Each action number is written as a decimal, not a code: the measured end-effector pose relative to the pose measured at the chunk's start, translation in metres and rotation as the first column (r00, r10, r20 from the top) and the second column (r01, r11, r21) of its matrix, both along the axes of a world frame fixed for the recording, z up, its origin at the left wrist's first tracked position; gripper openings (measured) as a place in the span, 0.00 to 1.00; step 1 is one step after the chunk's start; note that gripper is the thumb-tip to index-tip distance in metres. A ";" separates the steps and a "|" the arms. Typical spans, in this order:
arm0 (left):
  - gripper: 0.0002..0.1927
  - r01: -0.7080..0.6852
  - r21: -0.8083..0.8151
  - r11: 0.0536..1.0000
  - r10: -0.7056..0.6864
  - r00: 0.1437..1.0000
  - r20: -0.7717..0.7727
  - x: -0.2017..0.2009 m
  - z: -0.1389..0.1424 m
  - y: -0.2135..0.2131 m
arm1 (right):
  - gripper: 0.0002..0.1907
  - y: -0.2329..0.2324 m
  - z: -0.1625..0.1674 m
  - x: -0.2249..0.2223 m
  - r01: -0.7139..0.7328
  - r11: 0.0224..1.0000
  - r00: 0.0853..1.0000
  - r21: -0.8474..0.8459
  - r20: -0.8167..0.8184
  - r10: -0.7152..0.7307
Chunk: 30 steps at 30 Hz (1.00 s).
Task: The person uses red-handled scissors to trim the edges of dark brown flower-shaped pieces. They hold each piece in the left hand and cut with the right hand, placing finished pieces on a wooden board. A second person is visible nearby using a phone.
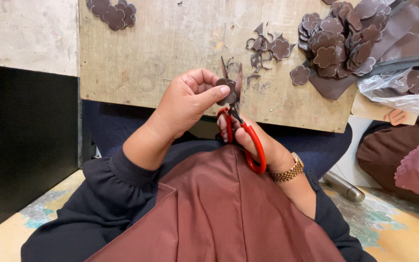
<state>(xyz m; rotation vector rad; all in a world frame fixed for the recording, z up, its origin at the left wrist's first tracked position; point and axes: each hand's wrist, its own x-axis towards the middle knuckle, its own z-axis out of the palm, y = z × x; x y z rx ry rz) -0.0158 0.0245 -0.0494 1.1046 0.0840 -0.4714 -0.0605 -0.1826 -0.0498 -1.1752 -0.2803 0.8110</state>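
Observation:
My left hand (187,99) pinches a small brown flower-shaped piece (227,87) between thumb and fingers. My right hand (255,140), with a gold watch at the wrist, grips red-handled scissors (248,140). The scissor blades (233,77) point upward, spread apart around the piece. Both hands hover over my lap, just in front of the wooden board's (170,43) near edge.
A large pile of cut brown flower shapes (345,39) lies at the board's right, with brown strips under it. Offcuts (268,48) sit mid-board, a few flowers (112,12) at top left. A clear plastic bag (403,90) lies right. Brown cloth (229,208) covers my lap.

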 end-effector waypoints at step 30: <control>0.06 -0.030 -0.034 0.999 0.030 0.999 -0.013 -0.002 -0.004 -0.005 | 0.34 -0.002 -0.013 -0.005 0.064 0.996 0.998 -0.059 0.010 -0.064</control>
